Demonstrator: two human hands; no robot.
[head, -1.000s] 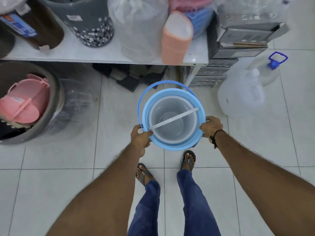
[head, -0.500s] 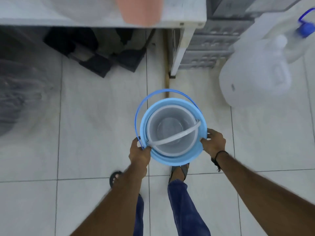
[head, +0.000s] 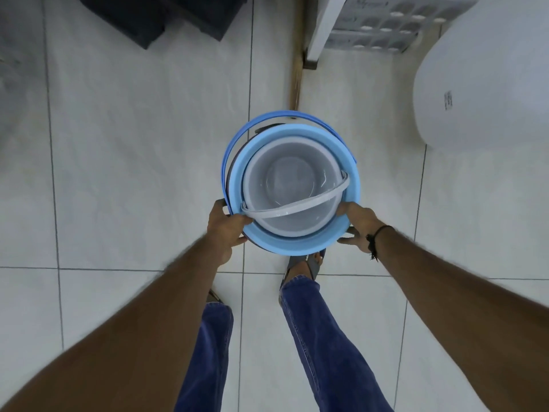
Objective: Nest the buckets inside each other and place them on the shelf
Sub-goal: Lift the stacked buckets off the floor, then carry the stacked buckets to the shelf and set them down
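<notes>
A light blue bucket [head: 297, 243] with a darker blue handle [head: 237, 141] hangs above the tiled floor in the middle of the view. Nested inside it is a clear whitish bucket [head: 292, 179], its pale handle lying across the opening. A dark rim shows just under the blue one at the left, possibly a third bucket. My left hand [head: 227, 223] grips the blue rim at its near left. At the near right, my right hand [head: 358, 223] holds the rim and the wall below it. The shelf top is out of view.
A white shelf leg [head: 322, 28] stands on the floor ahead, with grey perforated crates [head: 386, 25] beside it. A large white plastic container [head: 487, 81] sits at the right. Black objects [head: 154, 16] lie at the upper left. My legs and sandalled foot [head: 306, 264] are below the buckets.
The view has tilted down and moved closer to the floor, so the shelf top has left the frame. The nested buckets stay in both hands and look lower and nearer.
</notes>
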